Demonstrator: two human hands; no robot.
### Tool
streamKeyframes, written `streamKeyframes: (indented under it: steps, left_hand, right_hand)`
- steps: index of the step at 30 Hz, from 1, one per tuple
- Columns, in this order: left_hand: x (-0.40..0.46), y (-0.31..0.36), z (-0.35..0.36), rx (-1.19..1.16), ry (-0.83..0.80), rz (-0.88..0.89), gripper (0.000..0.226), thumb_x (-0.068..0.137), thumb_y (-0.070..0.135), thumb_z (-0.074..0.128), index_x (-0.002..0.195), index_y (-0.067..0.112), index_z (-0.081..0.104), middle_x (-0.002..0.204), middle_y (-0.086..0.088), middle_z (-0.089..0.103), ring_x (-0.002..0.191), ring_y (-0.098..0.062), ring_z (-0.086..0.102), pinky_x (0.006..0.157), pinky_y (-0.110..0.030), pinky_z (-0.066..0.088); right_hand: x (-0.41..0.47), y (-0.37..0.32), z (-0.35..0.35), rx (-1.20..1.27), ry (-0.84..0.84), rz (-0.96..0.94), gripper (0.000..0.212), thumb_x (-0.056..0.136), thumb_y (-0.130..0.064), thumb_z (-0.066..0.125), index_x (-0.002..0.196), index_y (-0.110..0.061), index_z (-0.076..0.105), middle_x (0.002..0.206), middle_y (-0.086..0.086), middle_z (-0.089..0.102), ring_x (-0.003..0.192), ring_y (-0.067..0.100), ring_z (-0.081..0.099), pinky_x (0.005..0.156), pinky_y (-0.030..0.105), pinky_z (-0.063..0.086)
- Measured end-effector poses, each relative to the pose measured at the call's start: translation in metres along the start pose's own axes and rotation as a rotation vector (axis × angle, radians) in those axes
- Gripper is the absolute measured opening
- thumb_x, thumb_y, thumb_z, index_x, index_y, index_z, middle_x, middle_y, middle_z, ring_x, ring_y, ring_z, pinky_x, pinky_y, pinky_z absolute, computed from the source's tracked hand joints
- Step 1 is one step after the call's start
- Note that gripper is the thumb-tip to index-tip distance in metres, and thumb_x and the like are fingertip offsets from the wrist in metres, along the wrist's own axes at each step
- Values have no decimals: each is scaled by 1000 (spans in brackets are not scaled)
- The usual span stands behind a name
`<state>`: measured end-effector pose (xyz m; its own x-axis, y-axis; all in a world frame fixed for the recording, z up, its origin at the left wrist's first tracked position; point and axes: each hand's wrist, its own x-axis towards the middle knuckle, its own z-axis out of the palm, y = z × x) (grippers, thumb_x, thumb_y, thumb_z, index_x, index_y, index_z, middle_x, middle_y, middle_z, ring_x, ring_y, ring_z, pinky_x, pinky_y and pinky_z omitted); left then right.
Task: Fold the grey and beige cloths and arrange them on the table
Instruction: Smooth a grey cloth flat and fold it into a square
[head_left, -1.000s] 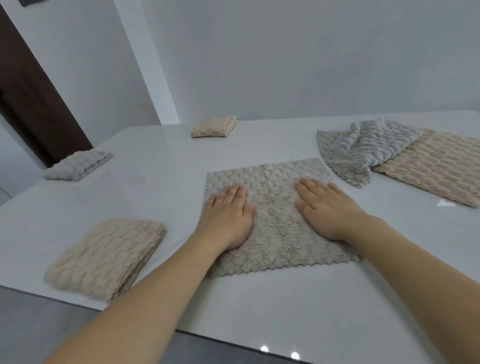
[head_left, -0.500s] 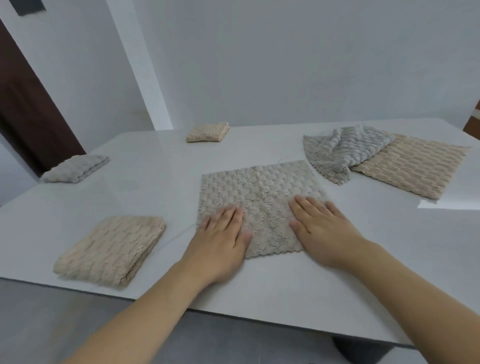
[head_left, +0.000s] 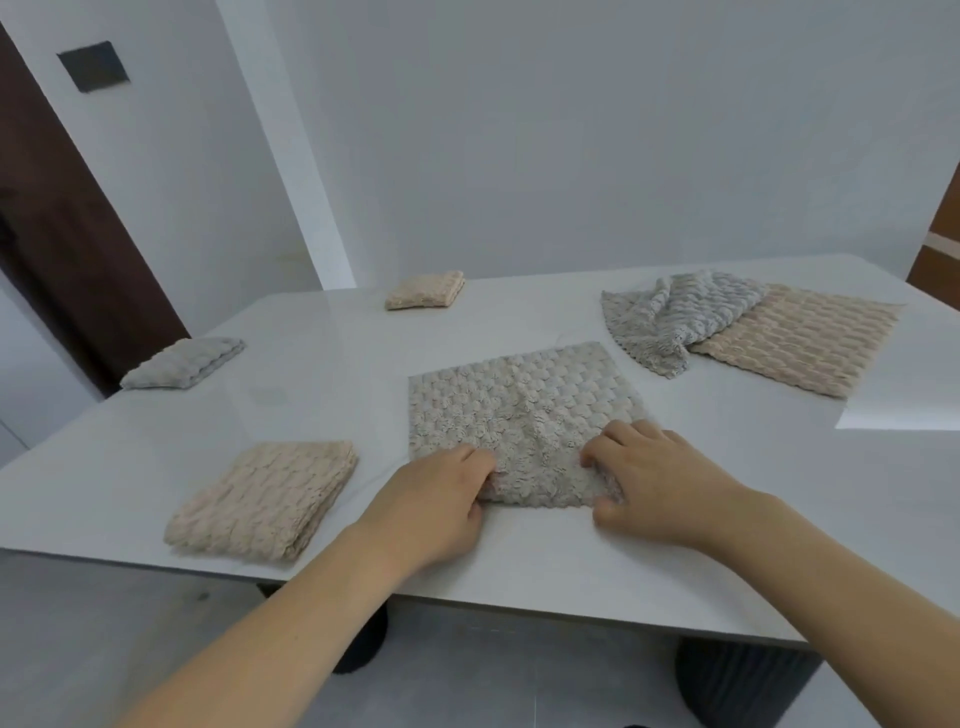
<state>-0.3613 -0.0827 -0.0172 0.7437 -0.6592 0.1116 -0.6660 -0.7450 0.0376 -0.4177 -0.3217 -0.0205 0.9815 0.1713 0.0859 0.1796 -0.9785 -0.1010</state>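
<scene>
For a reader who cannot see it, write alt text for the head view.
Both hands, left and right, pinch the near edge of a flat grey cloth on a white table. Three folded cloths lie left; two unfolded ones lie right.

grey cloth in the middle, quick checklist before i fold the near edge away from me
1. Left hand grips near edge: ok.
2. Right hand grips near edge: ok.
3. Grey cloth lies flat beyond the hands: ok.
4. Far half free of the crumpled grey cloth: ok.
5. Grips at the very corners: not ok, both sit inboard.
6. Underside free of creases: cannot tell.
</scene>
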Motion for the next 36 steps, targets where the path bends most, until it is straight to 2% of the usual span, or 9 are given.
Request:
streamKeyframes:
  steps: [6,9,11,12,14,21,26,31,36]
  left_hand:
    - [12,8,-14,-302,-221,-244,24,78,-4,40,64,15,39,62,0,40,59,-17,38,53,-30,26]
    - [11,6,-17,-477,-360,-315,25,78,-9,38,67,5,56,76,15,28,53,-16,35,53,-27,25]
    - [11,4,-21,-516,-418,-332,20,87,-2,43,88,-8,62,108,2,44,58,-17,43,52,-25,31]
    - [12,1,-24,-514,-453,-308,23,90,8,47,79,-3,63,77,-20,59,65,-19,43,56,-28,32]
    - [14,-3,-29,-524,-475,-298,30,84,26,50,57,16,42,67,2,37,66,-20,35,62,-32,31]
    - [38,-42,-39,-354,-90,-467,29,94,26,44,68,15,49,74,-2,56,69,-18,53,62,-32,37]
    - [68,-64,-23,-46,49,-469,28,95,29,37,82,14,55,88,-4,57,87,-25,53,73,-36,42]
    - [93,-83,8,59,56,-516,23,95,34,39,104,21,55,111,-2,50,106,-25,43,90,-38,34]
    - [105,-86,28,-103,78,-537,15,91,29,41,104,22,47,106,2,48,100,-21,35,85,-37,34]
  right_hand:
    - [-11,0,-13,-63,-167,6,40,80,-26,48,119,-26,42,116,-4,44,109,19,42,89,28,34]
    - [-14,-3,-17,-63,-224,35,22,83,-19,45,105,-25,44,107,-3,50,104,19,48,81,28,35]
    - [-12,0,-28,47,-282,111,8,86,-16,45,88,-22,49,92,-3,54,89,18,52,72,29,39]
    - [-10,5,-34,146,-325,150,9,85,-16,47,79,-21,50,83,-4,55,79,17,52,67,28,40]
    - [-4,19,-46,397,-373,218,14,80,-18,54,66,-18,56,67,-4,58,63,16,51,61,27,42]
    - [44,43,-54,794,40,266,31,84,-33,72,83,-2,66,67,3,54,63,16,49,61,31,41]
    - [104,40,-25,515,167,283,21,91,-26,60,86,-6,64,73,4,58,67,19,54,58,28,40]
    - [130,51,19,180,155,347,27,92,-29,45,112,-18,60,120,7,52,114,31,46,96,39,39]
    - [130,63,23,287,173,305,13,85,-23,48,98,-20,51,102,3,53,101,26,45,83,35,35]
